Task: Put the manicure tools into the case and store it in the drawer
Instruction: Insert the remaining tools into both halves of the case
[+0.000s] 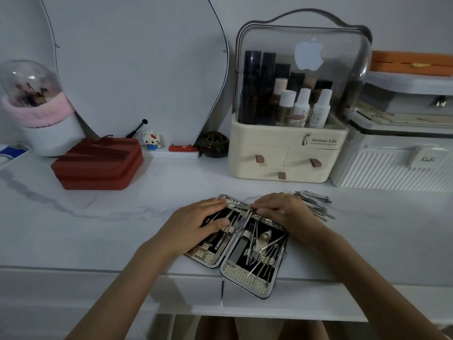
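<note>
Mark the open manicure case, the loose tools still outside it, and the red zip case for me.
manicure case (247,283): head view, textured lining at near corner of right half.
loose tools (316,198): head view, nail clippers in the pile right of the hands.
red zip case (98,165): head view, top panel.

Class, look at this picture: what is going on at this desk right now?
A person is packing a manicure set. The manicure case lies open at the front edge of the white tabletop, with many metal tools already strapped inside. The left hand rests on the left half, while the right hand works at the top of the case. Loose tools lie beside the right hand, not yet packed.
</note>
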